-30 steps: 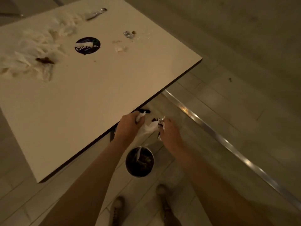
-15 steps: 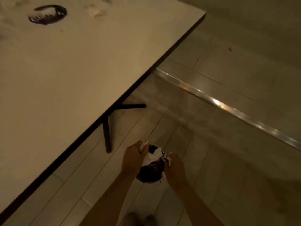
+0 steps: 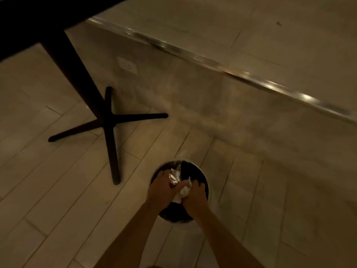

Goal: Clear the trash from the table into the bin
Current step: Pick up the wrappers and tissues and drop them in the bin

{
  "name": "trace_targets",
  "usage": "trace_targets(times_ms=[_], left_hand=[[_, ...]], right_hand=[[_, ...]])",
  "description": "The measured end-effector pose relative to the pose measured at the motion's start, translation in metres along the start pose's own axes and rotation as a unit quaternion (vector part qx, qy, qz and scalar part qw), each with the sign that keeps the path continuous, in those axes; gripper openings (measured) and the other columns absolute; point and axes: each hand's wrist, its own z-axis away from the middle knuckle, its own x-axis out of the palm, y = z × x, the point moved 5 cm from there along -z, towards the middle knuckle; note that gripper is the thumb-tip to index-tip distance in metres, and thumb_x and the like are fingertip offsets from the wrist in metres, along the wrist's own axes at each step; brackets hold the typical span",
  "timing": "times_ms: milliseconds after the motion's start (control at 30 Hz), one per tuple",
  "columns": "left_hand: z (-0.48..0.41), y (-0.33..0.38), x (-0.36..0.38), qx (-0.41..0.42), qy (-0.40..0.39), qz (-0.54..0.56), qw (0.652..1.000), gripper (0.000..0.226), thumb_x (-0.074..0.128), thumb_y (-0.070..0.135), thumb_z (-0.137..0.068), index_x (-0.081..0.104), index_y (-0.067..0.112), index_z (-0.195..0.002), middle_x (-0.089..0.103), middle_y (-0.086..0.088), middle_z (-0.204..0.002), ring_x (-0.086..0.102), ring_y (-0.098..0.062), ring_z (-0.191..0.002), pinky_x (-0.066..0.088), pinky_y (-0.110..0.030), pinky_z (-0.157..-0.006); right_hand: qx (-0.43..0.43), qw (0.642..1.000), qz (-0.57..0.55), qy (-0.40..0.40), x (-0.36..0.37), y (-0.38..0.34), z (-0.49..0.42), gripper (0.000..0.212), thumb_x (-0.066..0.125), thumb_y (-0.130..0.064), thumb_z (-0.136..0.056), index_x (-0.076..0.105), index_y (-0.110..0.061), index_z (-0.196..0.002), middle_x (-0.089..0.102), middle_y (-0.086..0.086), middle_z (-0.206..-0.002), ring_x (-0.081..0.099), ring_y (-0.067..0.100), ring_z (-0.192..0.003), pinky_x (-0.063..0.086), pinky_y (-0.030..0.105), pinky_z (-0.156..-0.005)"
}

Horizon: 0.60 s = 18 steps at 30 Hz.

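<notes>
A small round bin [image 3: 201, 176] with a dark inside stands on the tiled floor below me. Both my hands are right over its mouth. My left hand [image 3: 161, 189] grips a crumpled shiny foil wrapper [image 3: 173, 179]. My right hand [image 3: 194, 197] is closed on a wad of white napkin [image 3: 184, 190]. The two hands touch each other, with the trash bunched between them. Only the dark underside of the table [image 3: 29, 18] shows at the top left; its top is hidden.
The table's black post and cross-shaped foot [image 3: 110, 120] stand on the floor left of the bin. A low wall with a metal strip [image 3: 231, 71] along its top runs diagonally behind the bin, with a white socket [image 3: 127, 65] on it.
I have bent down, so the tabletop has left the view. My hands, still holding the trash, have dropped from beside the table's edge to directly over the bin's mouth.
</notes>
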Motion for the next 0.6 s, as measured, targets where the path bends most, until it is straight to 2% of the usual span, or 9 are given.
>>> trace_targets(times_ms=[100, 200, 267, 367, 467, 567, 600], left_hand=[[0.008, 0.006, -0.007, 0.015, -0.024, -0.009, 1.000, 0.091, 0.055, 0.079, -0.063, 0.041, 0.023, -0.133, 0.049, -0.002, -0.134, 0.049, -0.022, -0.122, 0.042, -0.034, -0.096], [0.016, 0.028, -0.021, 0.043, -0.038, 0.003, 0.998, 0.101, 0.048, 0.086, -0.060, 0.035, 0.025, -0.140, 0.041, 0.002, -0.143, 0.042, -0.020, -0.130, 0.040, -0.038, -0.107], [0.020, 0.043, -0.030, 0.055, -0.038, 0.015, 0.998, 0.094, 0.049, 0.081, -0.066, 0.034, 0.026, -0.141, 0.040, 0.002, -0.146, 0.041, -0.019, -0.131, 0.038, -0.039, -0.109], [0.024, 0.054, -0.040, 0.048, -0.022, 0.027, 0.998, 0.070, 0.052, 0.064, -0.081, 0.037, 0.026, -0.138, 0.044, 0.000, -0.142, 0.047, -0.020, -0.126, 0.041, -0.036, -0.105], [0.028, 0.058, -0.048, 0.053, 0.006, 0.025, 0.998, 0.049, 0.045, 0.051, -0.091, 0.046, 0.024, -0.132, 0.052, -0.005, -0.131, 0.054, -0.021, -0.115, 0.043, -0.027, -0.095], [0.036, 0.061, -0.059, 0.060, 0.029, -0.014, 0.998, 0.040, 0.039, 0.046, -0.095, 0.052, 0.022, -0.125, 0.057, -0.005, -0.124, 0.057, -0.022, -0.108, 0.045, -0.029, -0.091], [0.039, 0.063, -0.063, 0.064, 0.035, -0.033, 0.997, 0.040, 0.038, 0.045, -0.095, 0.054, 0.021, -0.123, 0.058, -0.005, -0.121, 0.057, -0.021, -0.106, 0.046, -0.030, -0.091]], right_hand=[[-0.005, 0.999, 0.044, -0.016, -0.004, -0.001, 0.010, 0.077, 0.063, -0.016, -0.083, 0.018, -0.010, -0.146, 0.028, 0.015, -0.146, 0.036, 0.032, -0.131, 0.038, 0.034, -0.103], [0.005, 1.000, 0.015, -0.009, -0.022, -0.010, 0.022, 0.085, 0.070, -0.017, -0.077, 0.019, -0.010, -0.146, 0.028, 0.017, -0.149, 0.036, 0.034, -0.133, 0.042, 0.040, -0.106], [-0.011, 1.000, 0.019, 0.001, -0.034, -0.018, 0.029, 0.087, 0.070, -0.016, -0.076, 0.019, -0.009, -0.146, 0.032, 0.016, -0.147, 0.037, 0.033, -0.133, 0.042, 0.043, -0.105], [-0.035, 0.999, 0.026, -0.004, -0.044, -0.026, 0.037, 0.098, 0.072, -0.017, -0.078, 0.005, -0.007, -0.148, 0.022, 0.015, -0.151, 0.028, 0.031, -0.138, 0.035, 0.037, -0.108], [-0.062, 0.998, 0.020, -0.015, -0.046, -0.027, 0.041, 0.077, 0.062, -0.016, -0.088, 0.014, -0.003, -0.147, 0.028, 0.015, -0.151, 0.030, 0.026, -0.139, 0.028, 0.032, -0.113], [-0.041, 0.998, 0.048, -0.004, -0.052, -0.024, 0.047, 0.055, 0.053, -0.013, -0.090, 0.033, -0.009, -0.141, 0.040, 0.012, -0.144, 0.042, 0.028, -0.130, 0.038, 0.033, -0.108], [-0.022, 0.998, 0.051, -0.011, -0.052, -0.022, 0.049, 0.053, 0.051, -0.010, -0.090, 0.035, -0.009, -0.140, 0.039, 0.014, -0.143, 0.042, 0.030, -0.128, 0.040, 0.034, -0.106]])
